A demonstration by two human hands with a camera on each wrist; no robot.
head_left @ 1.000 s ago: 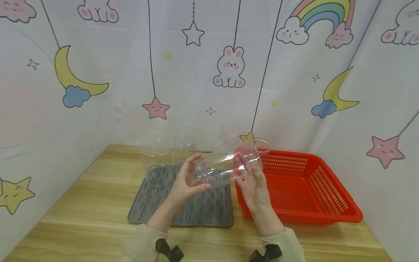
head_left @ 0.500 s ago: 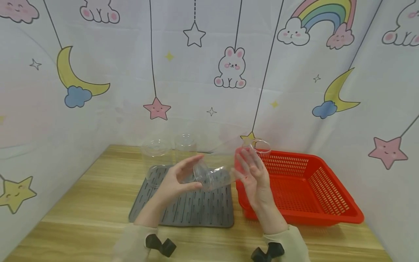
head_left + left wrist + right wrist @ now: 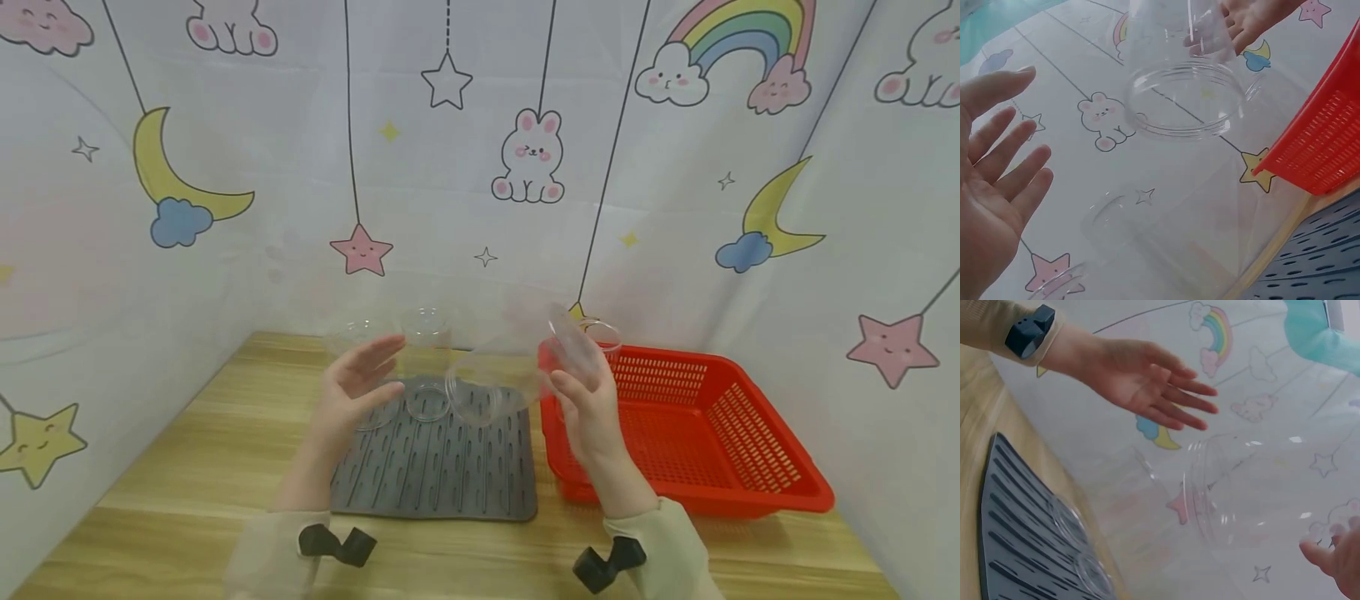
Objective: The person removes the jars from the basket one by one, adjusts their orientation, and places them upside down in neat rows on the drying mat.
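Observation:
A clear, wide-mouthed plastic jar [image 3: 491, 396] is tilted in the air over the mat, its ridged mouth towards the left. My right hand [image 3: 592, 400] holds it at the far end; the clear wall makes the exact finger contact hard to see. My left hand [image 3: 356, 392] is apart from the jar, thumb and fingers spread. In the left wrist view, a gap separates the left hand [image 3: 997, 194] from the jar's ringed rim [image 3: 1185, 119]. Two more clear jars stand on the mat's back part: one jar [image 3: 427, 358] in full sight, another [image 3: 360, 333] partly behind my left hand.
A grey ribbed drying mat [image 3: 442, 492] lies on the wooden table [image 3: 187, 467]. Right of it sits a red perforated basket [image 3: 787, 492]. A further clear round rim [image 3: 607, 333] shows behind my right hand at the basket's back left corner. A printed cloth [image 3: 450, 183] hangs behind.
My left hand has let go of the jar and moved left, away from it. The jar has turned so its mouth faces more towards the head camera, staying with my right hand.

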